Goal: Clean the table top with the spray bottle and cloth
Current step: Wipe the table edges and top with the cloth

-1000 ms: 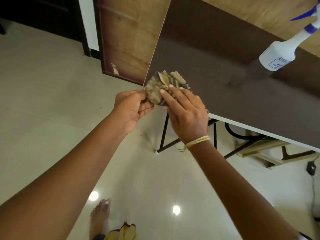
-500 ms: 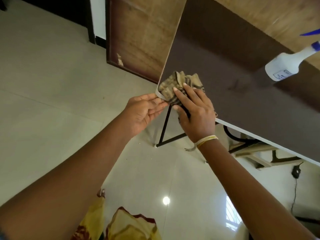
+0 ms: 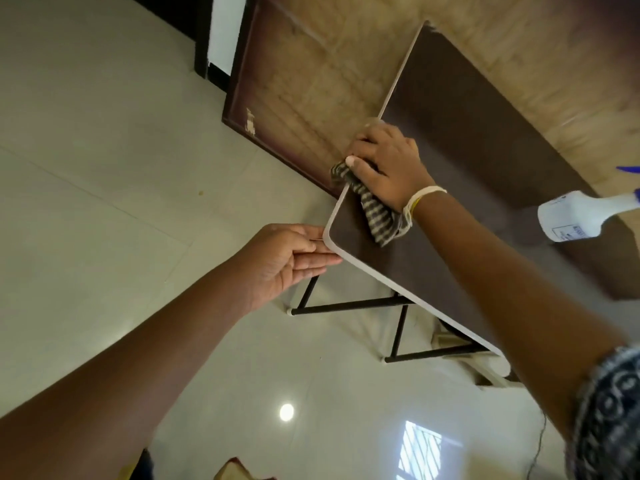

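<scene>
A dark brown table top [image 3: 460,140] with a pale rim stands on black metal legs. My right hand [image 3: 388,164] presses a striped grey-and-tan cloth [image 3: 379,216] flat against the table's left edge; the cloth trails back toward my wrist. My left hand [image 3: 291,261] is open, fingers straight, cupped just beside and below the near left corner of the table, touching the rim. A white spray bottle [image 3: 581,214] with a blue trigger stands on the table at the right edge of the view.
A wooden bed frame or panel [image 3: 298,84] lies right behind the table's left edge. Glossy pale floor tiles [image 3: 104,168] spread to the left and below. The black table legs [image 3: 349,304] reach the floor under the near edge.
My right hand has slid the cloth away from the near corner along the left edge. My left hand has let go of the cloth and now stays open at the corner.
</scene>
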The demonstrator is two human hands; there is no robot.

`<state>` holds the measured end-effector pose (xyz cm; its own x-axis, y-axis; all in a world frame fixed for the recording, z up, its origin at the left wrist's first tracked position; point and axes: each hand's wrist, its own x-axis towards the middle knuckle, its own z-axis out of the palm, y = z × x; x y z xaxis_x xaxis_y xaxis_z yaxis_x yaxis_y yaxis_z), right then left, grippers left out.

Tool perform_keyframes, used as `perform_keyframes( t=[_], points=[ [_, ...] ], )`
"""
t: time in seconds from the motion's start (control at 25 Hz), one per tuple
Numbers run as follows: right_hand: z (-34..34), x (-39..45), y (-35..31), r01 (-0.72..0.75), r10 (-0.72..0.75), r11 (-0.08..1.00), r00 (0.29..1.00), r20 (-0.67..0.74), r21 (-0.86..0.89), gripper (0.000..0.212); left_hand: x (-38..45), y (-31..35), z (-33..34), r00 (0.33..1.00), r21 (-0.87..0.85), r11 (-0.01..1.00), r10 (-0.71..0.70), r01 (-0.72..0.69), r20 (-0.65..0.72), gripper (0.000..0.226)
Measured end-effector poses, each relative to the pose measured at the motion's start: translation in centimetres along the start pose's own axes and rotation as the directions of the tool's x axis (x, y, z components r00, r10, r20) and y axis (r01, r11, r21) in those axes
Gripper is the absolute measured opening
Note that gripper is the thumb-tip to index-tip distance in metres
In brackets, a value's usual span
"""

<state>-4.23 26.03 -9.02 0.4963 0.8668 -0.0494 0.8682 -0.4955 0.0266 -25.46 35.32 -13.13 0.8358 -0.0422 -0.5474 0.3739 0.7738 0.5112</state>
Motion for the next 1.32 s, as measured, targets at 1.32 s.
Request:
perform_keyframes(
  t=[1.32],
  points=[
    [0.6, 14.3, 19.1, 0.179, -0.180, 0.984, 0.980, -0.081, -0.024, 0.048, 21.6, 16.4, 10.2, 0.969, 0.477, 0.878, 0.072, 0.051, -0.237, 0.012]
  ],
)
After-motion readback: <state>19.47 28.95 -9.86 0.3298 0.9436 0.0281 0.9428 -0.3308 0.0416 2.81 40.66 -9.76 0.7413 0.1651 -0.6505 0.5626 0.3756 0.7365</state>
